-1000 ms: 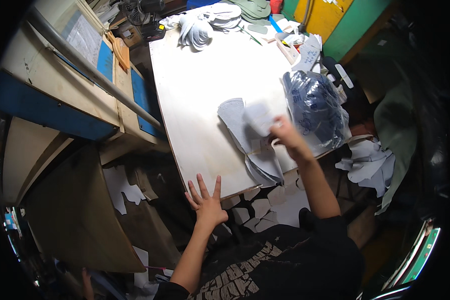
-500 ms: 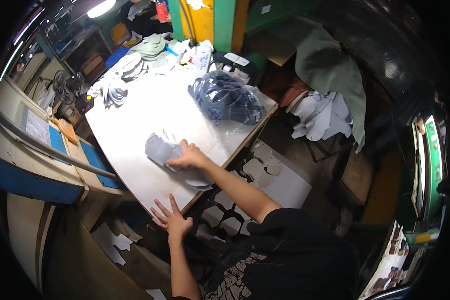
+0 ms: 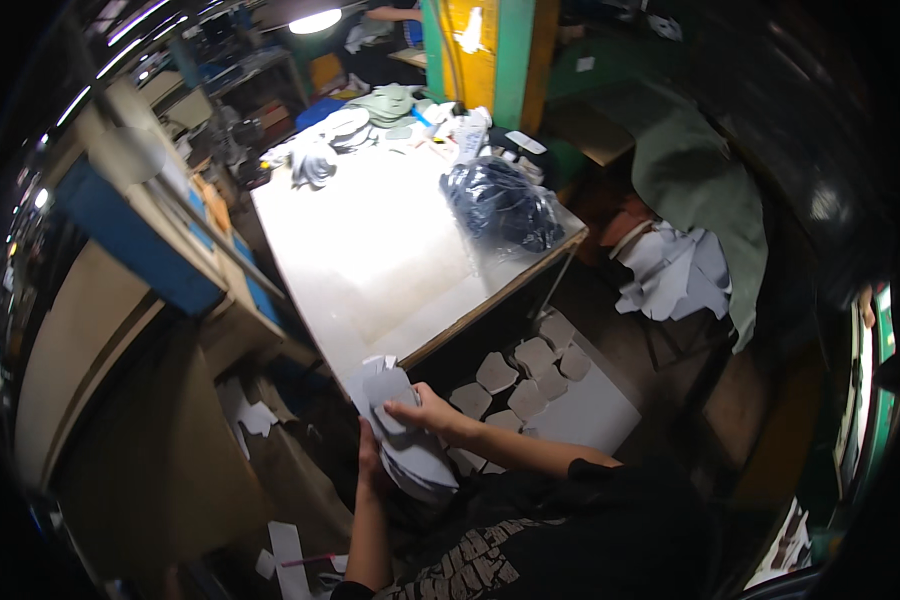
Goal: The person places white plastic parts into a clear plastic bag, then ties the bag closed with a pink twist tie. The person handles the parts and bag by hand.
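A stack of flat light-grey cut pieces (image 3: 420, 465) with rounded ends is off the table, just past its near corner and close to my body. My right hand (image 3: 432, 412) grips the stack from the right, thumb on top of the uppermost piece. Against the left side, my left hand (image 3: 369, 458) supports it, with most of its fingers hidden under the pieces. The pieces are fanned slightly, and their lower ends reach toward my shirt.
Beyond the stack stands a white table (image 3: 360, 270) under a bright lamp (image 3: 315, 21). A clear plastic bag of dark material (image 3: 500, 205) lies at its right edge. Below on the right, piles of grey cut pieces (image 3: 530, 395) sit on a white board. A machine (image 3: 175, 255) flanks the left.
The grey stack has come off the tabletop toward my body in my right hand. My left hand has left the table edge and now holds the stack too. The view has shifted.
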Available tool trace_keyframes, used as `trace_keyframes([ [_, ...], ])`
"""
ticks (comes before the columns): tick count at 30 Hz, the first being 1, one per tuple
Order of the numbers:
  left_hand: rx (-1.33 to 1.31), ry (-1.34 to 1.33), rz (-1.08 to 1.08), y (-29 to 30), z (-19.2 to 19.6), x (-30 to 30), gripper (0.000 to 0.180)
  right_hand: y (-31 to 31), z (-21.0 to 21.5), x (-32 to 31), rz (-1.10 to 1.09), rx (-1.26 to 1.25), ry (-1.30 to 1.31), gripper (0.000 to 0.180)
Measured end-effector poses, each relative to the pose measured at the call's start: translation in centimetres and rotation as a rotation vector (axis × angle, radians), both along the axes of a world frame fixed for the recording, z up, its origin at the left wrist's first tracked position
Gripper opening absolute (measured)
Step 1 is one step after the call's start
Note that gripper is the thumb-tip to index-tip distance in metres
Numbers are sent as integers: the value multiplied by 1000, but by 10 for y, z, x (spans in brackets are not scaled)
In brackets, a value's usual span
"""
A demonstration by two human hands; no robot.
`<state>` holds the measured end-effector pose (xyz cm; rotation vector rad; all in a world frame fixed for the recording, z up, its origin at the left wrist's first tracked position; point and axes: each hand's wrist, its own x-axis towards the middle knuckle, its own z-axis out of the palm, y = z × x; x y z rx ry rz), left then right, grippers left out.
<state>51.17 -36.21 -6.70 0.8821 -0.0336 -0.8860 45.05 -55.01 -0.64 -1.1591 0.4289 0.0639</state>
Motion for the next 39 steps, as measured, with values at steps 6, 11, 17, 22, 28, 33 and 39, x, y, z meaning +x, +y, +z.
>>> trace_keyframes([
  [6, 14, -14, 232, 58, 102, -89, 65, 68, 78, -51, 303, -1001, -36, 77],
  [11, 145, -157, 428, 126, 155, -136, 72, 115, 130, -87, 292, -933, -430, 77],
  [17, 292, -187, 547, 206, 186, -210, 89, 176, 178, -104, 546, -838, -692, 80],
  [22, 182, -161, 758, 250, 200, -283, 103, 237, 193, -138, 587, -749, -788, 52],
  [28, 311, -192, 915, 288, 227, -345, 89, 288, 206, -157, 778, -633, -1100, 42],
  [33, 313, -376, 1116, 342, 242, -392, 95, 314, 196, -119, 726, -17, -714, 24],
  [39, 47, -264, 1257, 404, 251, -396, 88, 341, 161, -58, 897, -78, -544, 23],
])
